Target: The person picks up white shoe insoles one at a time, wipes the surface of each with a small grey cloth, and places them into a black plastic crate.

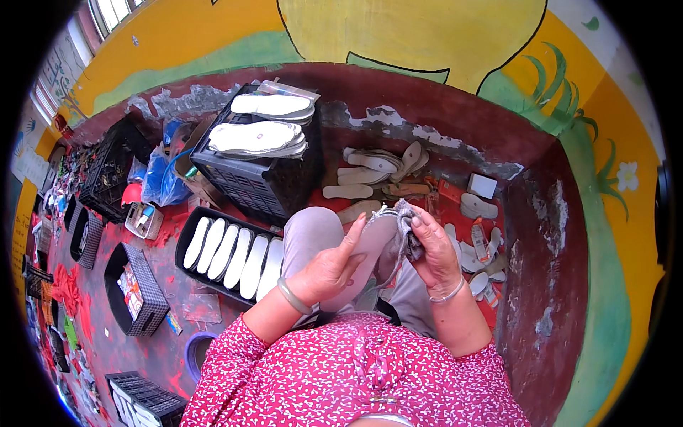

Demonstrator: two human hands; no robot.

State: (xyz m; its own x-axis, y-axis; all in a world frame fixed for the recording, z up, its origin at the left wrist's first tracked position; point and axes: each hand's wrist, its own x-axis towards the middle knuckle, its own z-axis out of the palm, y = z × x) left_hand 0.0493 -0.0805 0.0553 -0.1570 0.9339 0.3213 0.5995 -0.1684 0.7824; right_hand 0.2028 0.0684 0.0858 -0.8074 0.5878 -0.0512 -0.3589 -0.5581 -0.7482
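Observation:
My left hand [329, 273] is closed on a pale shoe sole [368, 250], thumb pointing up along its near side. The sole slants over my lap, its far end towards the wall, and that end has a rough whitish edge. Pinched in my right hand [435, 257] is a crumpled grey cloth [407, 229] that touches the sole's far end. The fingertips of the right hand are partly hidden behind the cloth. My knees, in light grey trousers [313, 231], lie beneath both hands.
A black basket [186, 274] of white soles stands left of my knees. Beyond it, a black crate [245, 186] carries stacked white soles [260, 137]. Loose soles [370, 165] lie by the maroon wall [544, 285]. Further left are a patterned basket [153, 302] and blue bags [165, 178].

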